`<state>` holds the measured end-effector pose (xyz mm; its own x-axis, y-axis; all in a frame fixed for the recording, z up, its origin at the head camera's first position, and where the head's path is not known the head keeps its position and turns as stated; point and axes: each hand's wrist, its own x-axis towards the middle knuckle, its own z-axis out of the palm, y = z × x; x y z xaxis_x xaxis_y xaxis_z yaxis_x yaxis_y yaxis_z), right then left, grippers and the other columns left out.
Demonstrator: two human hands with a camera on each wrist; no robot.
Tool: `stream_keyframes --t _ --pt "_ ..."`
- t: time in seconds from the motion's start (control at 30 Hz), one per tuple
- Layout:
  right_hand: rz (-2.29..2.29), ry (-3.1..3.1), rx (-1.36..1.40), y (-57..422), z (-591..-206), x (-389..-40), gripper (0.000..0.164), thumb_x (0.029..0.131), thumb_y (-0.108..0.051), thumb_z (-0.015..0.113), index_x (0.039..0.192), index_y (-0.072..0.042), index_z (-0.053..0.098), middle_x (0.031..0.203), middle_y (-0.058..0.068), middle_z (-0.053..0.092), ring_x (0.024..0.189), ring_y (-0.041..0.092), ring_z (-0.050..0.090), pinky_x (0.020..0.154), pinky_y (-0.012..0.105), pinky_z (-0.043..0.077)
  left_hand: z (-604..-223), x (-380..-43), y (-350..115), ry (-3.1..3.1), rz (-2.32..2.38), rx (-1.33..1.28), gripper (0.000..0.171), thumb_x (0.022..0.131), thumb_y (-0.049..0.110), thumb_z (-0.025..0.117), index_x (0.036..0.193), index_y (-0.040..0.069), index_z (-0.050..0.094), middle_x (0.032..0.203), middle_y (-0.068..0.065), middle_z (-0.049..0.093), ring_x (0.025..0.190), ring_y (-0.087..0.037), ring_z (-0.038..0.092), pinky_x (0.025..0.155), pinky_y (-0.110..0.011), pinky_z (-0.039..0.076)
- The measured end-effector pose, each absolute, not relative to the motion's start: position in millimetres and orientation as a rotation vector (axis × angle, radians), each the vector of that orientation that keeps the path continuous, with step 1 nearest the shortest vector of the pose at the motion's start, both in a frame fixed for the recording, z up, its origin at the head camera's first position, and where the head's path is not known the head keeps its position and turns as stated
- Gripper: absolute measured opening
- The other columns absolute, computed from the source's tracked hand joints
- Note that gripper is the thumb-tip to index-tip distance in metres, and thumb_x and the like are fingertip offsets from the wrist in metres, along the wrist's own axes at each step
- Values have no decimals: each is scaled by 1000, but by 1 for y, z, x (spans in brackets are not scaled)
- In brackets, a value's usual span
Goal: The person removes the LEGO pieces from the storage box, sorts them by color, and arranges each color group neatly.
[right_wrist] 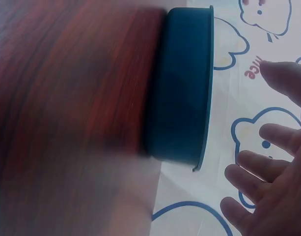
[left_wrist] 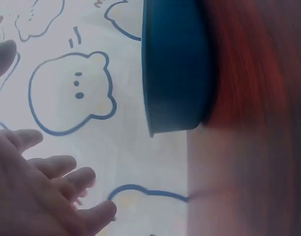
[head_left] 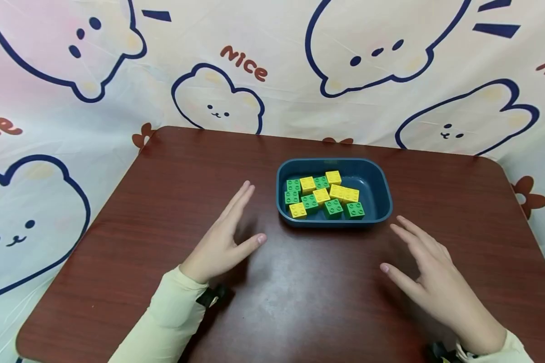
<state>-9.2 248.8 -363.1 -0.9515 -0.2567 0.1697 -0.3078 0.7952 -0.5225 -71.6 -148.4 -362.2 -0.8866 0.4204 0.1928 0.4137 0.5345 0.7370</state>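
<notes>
A dark blue rectangular tray (head_left: 376, 191) stands on the table, holding several green toy bricks (head_left: 333, 208) and yellow toy bricks (head_left: 297, 210) with studs on top. Most of the bricks lie toward its left and middle. To the tray's lower left, my left hand (head_left: 220, 244) hovers with fingers straight and thumb spread, touching nothing. My right hand (head_left: 436, 277) is off the tray's lower right corner, its fingers extended and holding nothing. Both wrist views show the tray's outer wall (left_wrist: 177, 69) from the side, apart from the fingers; the bricks are hidden there.
The brown wooden table (head_left: 272, 307) has rounded corners. Behind it and at both sides hangs a pale cloth (head_left: 281, 111) printed with cartoon bears. A black strap (head_left: 212, 296) sits on the left wrist, over a light sleeve.
</notes>
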Motion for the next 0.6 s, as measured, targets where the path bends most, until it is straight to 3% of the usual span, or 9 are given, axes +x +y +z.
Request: stream_keyframes --t 0.3,0.6 --pt "890 -2852 516 234 -359 -15 76 87 -28 80 152 -13 44 158 12 36 138 42 37 102 71 27 -386 -94 -138 2406 1868 548 74 100 16 63 161 24 22 163 2 28 149 -23 28 117 -55 26" --pt "887 -2846 537 224 -357 -19 72 88 -28 79 149 -12 46 158 11 36 137 41 39 99 68 30 -398 -107 -123 2209 2110 419 63 102 11 58 158 12 28 157 -7 38 143 -28 39 116 -50 31"
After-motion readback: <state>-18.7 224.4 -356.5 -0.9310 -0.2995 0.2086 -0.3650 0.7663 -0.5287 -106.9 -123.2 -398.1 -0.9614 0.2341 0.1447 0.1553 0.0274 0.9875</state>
